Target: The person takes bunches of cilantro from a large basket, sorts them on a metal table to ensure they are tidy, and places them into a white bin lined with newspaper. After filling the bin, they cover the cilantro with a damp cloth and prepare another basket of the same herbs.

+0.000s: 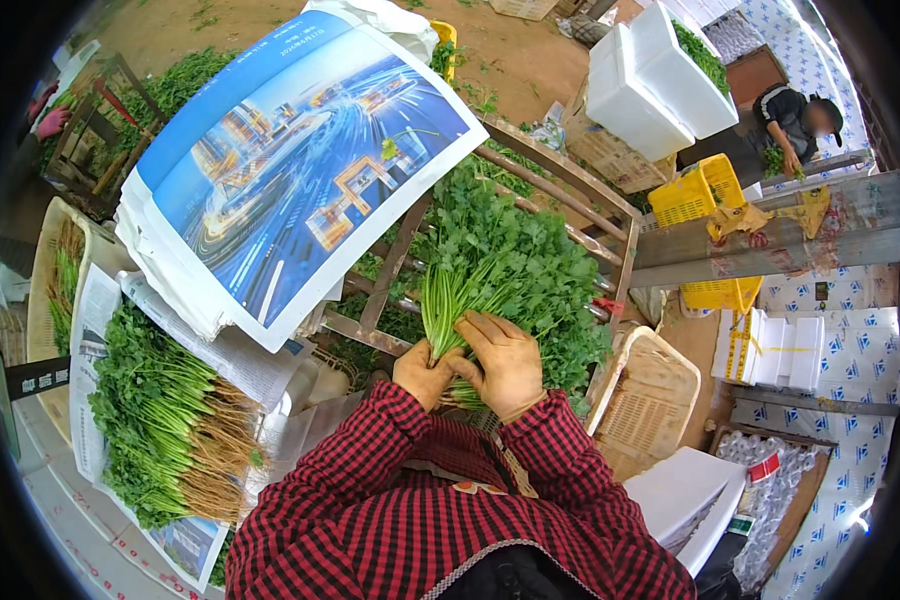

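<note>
My left hand (pixel 424 375) grips the lower stems of a bunch of cilantro (pixel 448 300). The bunch points away from me, its green stems gathered and its leaves spread. My right hand (pixel 504 360) lies over the same stems from the right, fingers curved and thumb close to the left hand. More loose cilantro (pixel 551 277) is heaped beside and beneath it, with stem ends showing below my hands. All of this rests on a rusty metal rack (pixel 390 270) with round bars. The stem bases inside my left hand are hidden.
Left of the rack, printed paper sheets (pixel 292 180) are stacked. Rooted cilantro (pixel 169 420) lies on newspaper (pixel 94 330) nearer me. A plastic basket (pixel 649 397) and a white foam box (pixel 682 502) are at right. Another person (pixel 791 127) holds greens; gloved hands (pixel 51 120) show far left.
</note>
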{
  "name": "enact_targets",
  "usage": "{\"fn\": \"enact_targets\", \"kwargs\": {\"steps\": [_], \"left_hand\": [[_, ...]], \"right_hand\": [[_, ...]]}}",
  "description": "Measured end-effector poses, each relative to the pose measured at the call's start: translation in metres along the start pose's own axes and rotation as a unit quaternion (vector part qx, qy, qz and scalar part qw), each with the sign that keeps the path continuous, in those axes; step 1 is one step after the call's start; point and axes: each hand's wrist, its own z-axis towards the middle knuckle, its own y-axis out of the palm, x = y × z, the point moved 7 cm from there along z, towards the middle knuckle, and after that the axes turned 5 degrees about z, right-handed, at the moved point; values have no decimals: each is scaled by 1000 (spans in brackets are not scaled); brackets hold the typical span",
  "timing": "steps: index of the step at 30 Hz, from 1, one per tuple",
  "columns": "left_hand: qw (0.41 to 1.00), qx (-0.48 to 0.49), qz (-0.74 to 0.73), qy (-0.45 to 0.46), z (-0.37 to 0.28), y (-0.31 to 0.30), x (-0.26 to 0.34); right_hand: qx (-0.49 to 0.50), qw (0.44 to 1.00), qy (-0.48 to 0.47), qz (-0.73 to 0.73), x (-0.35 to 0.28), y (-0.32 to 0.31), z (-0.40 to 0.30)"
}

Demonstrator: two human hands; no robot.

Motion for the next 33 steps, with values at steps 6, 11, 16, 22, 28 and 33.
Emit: {"fn": "enact_targets", "kwargs": {"steps": [6,11,16,22,28,33], "left_hand": [[1000,-11,-17,-7,-6,-4,8],[991,-60,-119,-11,-10,9,29],[988,-89,-126,-4,-3,11,23],[984,-123,-131,-22,-53,-5,40],[988,-113,100,-41,-105,-43,122],[979,40,140,141,-64,-66,161]], "right_hand": [[-58,998,-24,-2,-45,-10,-18],[-92,981,-120,-121,-61,40,-34],[-45,987,-118,-97,-38,55,-25],[-26,994,-82,-64,-39,31,-8],[38,992,-109,-58,-37,37,-18],[159,984,-84,-10,-21,-8,-16]]}}
